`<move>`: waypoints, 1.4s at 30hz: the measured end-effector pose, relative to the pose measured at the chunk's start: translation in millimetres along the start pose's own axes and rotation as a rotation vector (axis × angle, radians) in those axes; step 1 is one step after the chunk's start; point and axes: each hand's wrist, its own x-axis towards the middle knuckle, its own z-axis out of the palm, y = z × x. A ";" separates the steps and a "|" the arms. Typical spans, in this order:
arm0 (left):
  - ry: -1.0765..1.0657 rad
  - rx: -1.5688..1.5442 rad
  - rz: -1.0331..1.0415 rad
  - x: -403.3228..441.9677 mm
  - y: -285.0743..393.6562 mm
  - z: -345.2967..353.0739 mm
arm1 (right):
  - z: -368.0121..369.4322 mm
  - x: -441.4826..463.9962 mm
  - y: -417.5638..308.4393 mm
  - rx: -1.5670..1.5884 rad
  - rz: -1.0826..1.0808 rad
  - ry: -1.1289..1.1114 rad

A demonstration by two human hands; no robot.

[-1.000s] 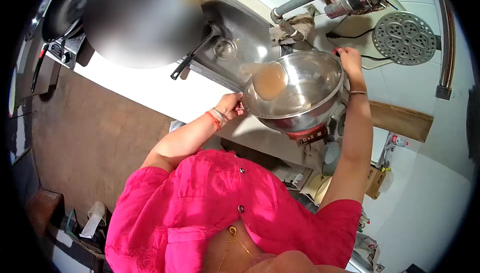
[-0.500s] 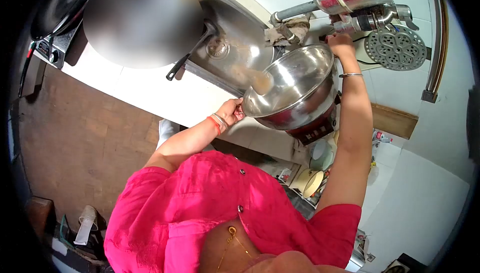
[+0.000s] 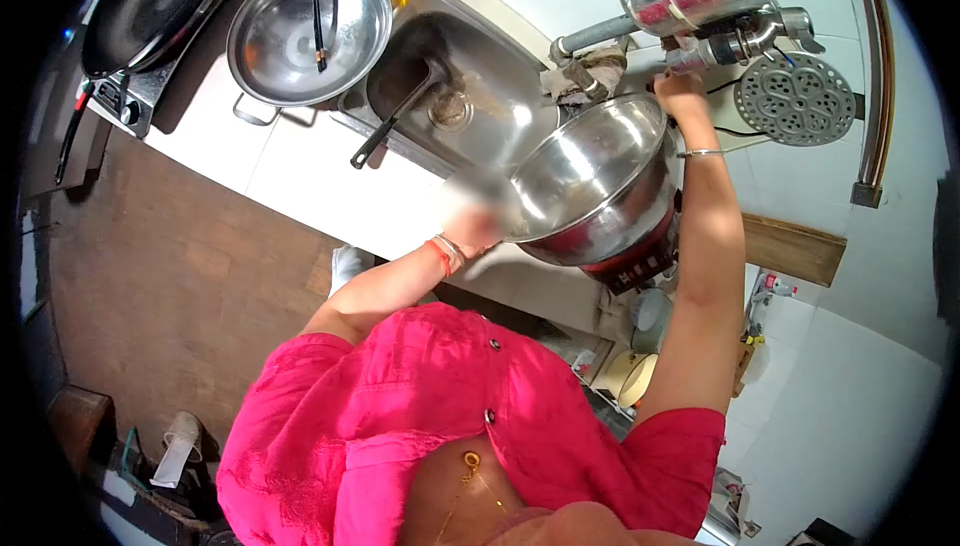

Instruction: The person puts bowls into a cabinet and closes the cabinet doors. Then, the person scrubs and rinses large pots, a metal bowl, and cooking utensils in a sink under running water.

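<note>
A wide stainless steel basin (image 3: 590, 166) tilts toward the sink at the centre, its inside bare and shiny. My left hand (image 3: 473, 231) is closed on its near left rim, though a blur covers part of the fingers. On the far right rim, my right hand (image 3: 682, 94) grips the basin just below the tap fittings (image 3: 725, 49). The basin is right beside the steel sink (image 3: 510, 61), which has brownish residue round its drain. A long-handled utensil (image 3: 400, 111) with a black grip leans in the sink.
A steel wok (image 3: 270, 31) stands left of the sink, and a black pan (image 3: 150, 6) rests on a cooktop (image 3: 120, 106). Under the basin is a dark red appliance (image 3: 635, 266) with buttons. A perforated metal disc (image 3: 795, 96) is at the right wall.
The brownish liquid pouring from the basin into the sink is no longer visible. The basin has shifted slightly in view, both hands staying on it. The wok, previously blurred over, now shows.
</note>
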 end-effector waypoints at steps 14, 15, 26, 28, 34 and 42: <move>-0.111 1.151 0.618 29.7 28.4 59.7 | 69.6 -210.7 195.1 1.139 0.120 0.367; -0.026 0.812 0.344 33.7 26.2 68.8 | 86.0 -223.7 206.0 1.213 0.182 0.365; 0.193 1.321 0.376 31.3 20.7 150.3 | 262.0 -276.5 232.8 1.828 0.467 0.591; 0.268 1.254 0.366 36.0 19.4 164.1 | 283.0 -275.2 233.5 1.936 0.481 0.612; 0.211 1.214 0.426 43.0 3.5 177.9 | 308.5 -284.5 235.0 2.083 0.520 0.623; 0.238 1.304 0.328 57.6 -16.4 173.5 | 329.5 -281.4 237.4 2.124 0.520 0.570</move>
